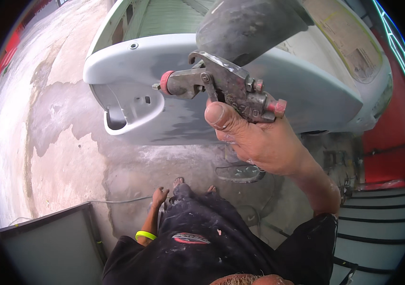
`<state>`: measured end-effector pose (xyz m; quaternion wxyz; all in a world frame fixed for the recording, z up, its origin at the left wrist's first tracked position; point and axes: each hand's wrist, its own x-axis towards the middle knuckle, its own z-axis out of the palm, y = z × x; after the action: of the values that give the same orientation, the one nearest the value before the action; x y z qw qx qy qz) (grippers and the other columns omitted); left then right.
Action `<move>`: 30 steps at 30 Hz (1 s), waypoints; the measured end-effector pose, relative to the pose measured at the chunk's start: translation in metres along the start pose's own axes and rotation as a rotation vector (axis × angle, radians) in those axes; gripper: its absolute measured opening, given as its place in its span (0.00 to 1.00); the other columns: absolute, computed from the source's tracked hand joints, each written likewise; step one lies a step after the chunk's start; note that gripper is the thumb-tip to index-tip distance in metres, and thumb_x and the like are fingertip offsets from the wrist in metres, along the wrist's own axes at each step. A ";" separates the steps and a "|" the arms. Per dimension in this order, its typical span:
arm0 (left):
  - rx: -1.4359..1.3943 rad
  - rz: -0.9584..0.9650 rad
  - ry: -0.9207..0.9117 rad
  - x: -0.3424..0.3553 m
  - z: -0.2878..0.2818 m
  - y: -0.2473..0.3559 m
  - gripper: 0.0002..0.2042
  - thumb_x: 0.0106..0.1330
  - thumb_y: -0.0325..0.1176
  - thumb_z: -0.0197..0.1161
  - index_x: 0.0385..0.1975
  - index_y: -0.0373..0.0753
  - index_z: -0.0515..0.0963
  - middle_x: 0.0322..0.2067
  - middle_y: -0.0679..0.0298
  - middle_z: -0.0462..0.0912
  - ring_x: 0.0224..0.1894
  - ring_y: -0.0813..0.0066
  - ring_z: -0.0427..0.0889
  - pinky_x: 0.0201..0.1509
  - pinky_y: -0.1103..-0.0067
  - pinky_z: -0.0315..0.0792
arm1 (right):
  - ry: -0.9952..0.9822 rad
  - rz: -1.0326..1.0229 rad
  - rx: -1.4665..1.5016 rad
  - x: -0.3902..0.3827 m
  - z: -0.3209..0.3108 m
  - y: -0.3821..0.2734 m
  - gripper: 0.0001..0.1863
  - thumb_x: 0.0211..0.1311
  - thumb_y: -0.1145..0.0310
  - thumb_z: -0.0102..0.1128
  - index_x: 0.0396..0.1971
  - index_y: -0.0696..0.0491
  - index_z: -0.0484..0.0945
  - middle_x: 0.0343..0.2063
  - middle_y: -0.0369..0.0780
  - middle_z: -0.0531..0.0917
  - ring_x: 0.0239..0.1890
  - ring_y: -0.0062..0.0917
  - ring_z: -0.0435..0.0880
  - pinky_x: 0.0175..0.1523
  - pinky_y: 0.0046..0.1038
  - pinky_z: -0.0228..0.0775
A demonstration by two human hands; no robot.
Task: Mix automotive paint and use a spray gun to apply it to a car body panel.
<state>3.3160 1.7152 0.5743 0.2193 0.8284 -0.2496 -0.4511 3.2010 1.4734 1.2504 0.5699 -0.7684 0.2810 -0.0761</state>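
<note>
My right hand (259,147) grips a stained metal spray gun (235,90) with red knurled knobs, its thumb along the near side. A grey, paint-smudged cup (245,26) is attached atop the gun, tilted toward the upper right. Behind them is a pale grey, curved vehicle panel (307,99) with a moulded recess at its left end; whether the gun touches it I cannot tell. My left hand (159,195) hangs low by my dark clothing, fingers loosely curled but apart, apparently holding nothing, near a thin hose (121,199) on the concrete floor.
A pale vehicle body (368,57) with masking stands beyond the panel. A grey mirror-like part (240,173) is below it. A framed dark board (50,242) is at lower left, black-striped panels (378,228) at lower right, and a red surface (382,147) at right.
</note>
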 end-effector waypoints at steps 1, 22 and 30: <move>-0.021 -0.003 0.021 0.001 -0.001 -0.001 0.35 0.62 0.54 0.65 0.58 0.26 0.78 0.54 0.36 0.82 0.59 0.45 0.81 0.64 0.63 0.73 | 0.068 -0.063 0.020 -0.006 -0.001 0.007 0.20 0.75 0.50 0.61 0.58 0.44 0.82 0.23 0.24 0.71 0.26 0.10 0.62 0.32 0.20 0.59; 0.190 -0.035 -0.145 -0.012 -0.026 -0.027 0.27 0.62 0.53 0.65 0.41 0.29 0.85 0.34 0.45 0.88 0.42 0.46 0.88 0.51 0.64 0.78 | 1.361 -0.031 0.531 -0.222 -0.186 0.227 0.16 0.75 0.52 0.60 0.29 0.45 0.71 0.20 0.28 0.66 0.09 0.11 0.54 0.12 0.20 0.46; 0.187 0.092 -0.079 0.019 -0.034 -0.065 0.34 0.61 0.58 0.69 0.51 0.28 0.83 0.45 0.42 0.87 0.53 0.49 0.85 0.59 0.66 0.75 | 1.625 0.069 0.505 -0.216 -0.156 0.268 0.15 0.77 0.52 0.56 0.32 0.45 0.71 0.18 0.28 0.66 0.09 0.13 0.55 0.13 0.21 0.48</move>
<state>3.3679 1.7593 0.5405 0.1516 0.8146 -0.3365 -0.4475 2.8605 1.4038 1.1007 0.3477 -0.3159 0.6005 -0.6470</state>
